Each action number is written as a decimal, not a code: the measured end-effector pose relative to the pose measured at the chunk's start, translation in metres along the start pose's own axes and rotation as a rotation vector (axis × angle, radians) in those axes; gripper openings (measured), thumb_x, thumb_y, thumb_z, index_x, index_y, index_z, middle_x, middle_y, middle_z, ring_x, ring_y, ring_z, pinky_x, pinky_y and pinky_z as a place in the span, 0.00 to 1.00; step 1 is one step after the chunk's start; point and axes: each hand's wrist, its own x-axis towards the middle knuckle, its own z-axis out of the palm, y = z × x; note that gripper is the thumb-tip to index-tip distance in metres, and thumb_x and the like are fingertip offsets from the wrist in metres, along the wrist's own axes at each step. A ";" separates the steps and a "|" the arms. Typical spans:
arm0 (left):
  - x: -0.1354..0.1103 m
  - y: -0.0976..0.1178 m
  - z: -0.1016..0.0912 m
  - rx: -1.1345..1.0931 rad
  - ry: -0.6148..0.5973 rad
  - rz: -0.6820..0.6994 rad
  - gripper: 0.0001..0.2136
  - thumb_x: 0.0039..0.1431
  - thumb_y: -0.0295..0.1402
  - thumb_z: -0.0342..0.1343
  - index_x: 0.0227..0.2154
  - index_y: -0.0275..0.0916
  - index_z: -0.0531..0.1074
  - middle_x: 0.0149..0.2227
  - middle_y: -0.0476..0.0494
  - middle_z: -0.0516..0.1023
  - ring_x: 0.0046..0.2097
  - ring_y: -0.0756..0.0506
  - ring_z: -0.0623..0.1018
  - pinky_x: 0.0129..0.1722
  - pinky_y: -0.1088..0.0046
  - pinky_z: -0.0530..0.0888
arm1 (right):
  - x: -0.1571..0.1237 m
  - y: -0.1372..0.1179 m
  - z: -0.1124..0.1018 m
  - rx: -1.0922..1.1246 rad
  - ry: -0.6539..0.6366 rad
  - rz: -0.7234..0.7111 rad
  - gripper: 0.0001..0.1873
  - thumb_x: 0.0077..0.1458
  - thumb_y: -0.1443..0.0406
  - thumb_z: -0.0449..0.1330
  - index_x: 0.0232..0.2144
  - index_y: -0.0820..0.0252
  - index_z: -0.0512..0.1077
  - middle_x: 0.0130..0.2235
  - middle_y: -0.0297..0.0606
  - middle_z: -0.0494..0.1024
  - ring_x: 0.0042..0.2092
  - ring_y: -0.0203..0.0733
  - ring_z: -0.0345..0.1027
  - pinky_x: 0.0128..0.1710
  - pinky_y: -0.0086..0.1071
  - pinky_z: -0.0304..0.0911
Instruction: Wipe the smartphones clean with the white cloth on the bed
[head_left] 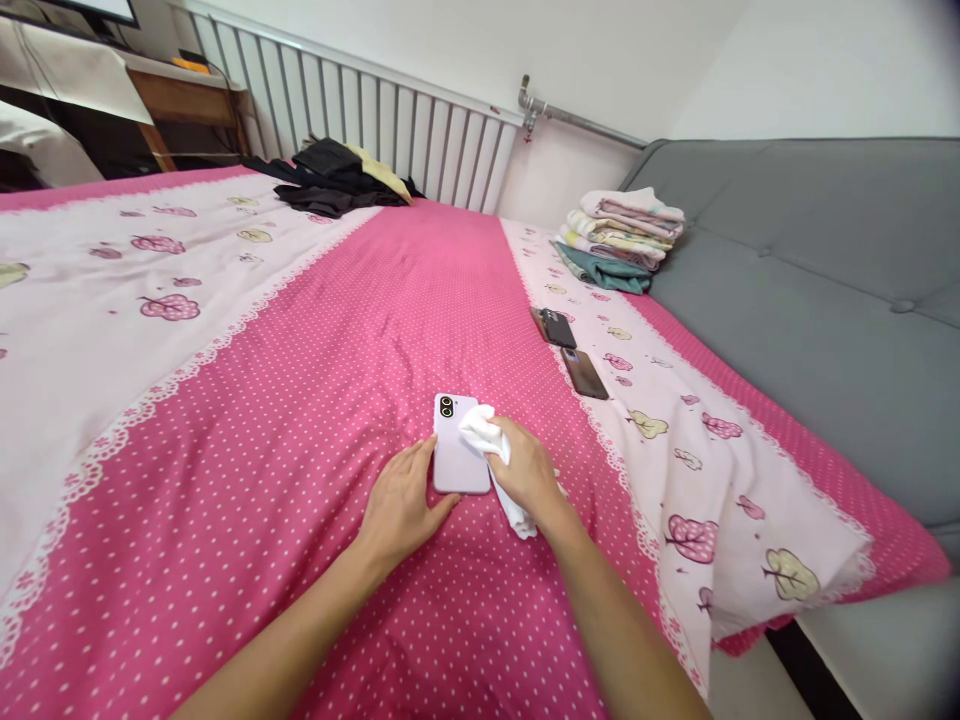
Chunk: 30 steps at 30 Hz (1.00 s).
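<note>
A pale lilac smartphone point(459, 455) lies on the pink bedspread with its back and dark camera lenses facing up. My left hand point(401, 500) holds it in place, fingers along its left edge and thumb at the bottom edge. In my right hand point(525, 470) is a bunched white cloth point(484, 430), pinched between the fingers. Part of the cloth rests over the phone's upper right side, and a loose end hangs down onto the bedspread below my palm.
Right of my hands lie a brown phone point(585, 373) and a black phone point(557, 328). Folded fabrics point(619, 235) are stacked by the grey headboard point(810, 230). Dark clothes point(330, 175) lie at the far end, near a white radiator point(375, 110).
</note>
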 end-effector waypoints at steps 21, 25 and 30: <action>0.000 0.000 0.000 -0.010 0.008 0.003 0.30 0.54 0.42 0.56 0.57 0.34 0.56 0.53 0.30 0.72 0.54 0.35 0.72 0.53 0.53 0.70 | 0.001 0.003 0.002 0.005 -0.008 0.002 0.22 0.51 0.70 0.56 0.50 0.61 0.68 0.49 0.43 0.75 0.50 0.48 0.68 0.51 0.36 0.61; 0.000 0.000 0.001 -0.007 0.014 -0.005 0.31 0.54 0.42 0.56 0.58 0.36 0.55 0.54 0.31 0.72 0.54 0.35 0.72 0.53 0.51 0.70 | 0.001 0.002 0.002 -0.001 -0.013 0.008 0.22 0.50 0.70 0.56 0.50 0.60 0.68 0.48 0.43 0.75 0.49 0.48 0.68 0.51 0.36 0.61; 0.000 0.000 0.000 -0.010 0.004 -0.004 0.30 0.55 0.42 0.55 0.58 0.36 0.55 0.54 0.31 0.71 0.55 0.35 0.72 0.53 0.52 0.69 | 0.000 0.001 0.001 0.013 -0.011 0.000 0.22 0.51 0.70 0.55 0.50 0.60 0.68 0.48 0.43 0.75 0.49 0.48 0.68 0.51 0.36 0.61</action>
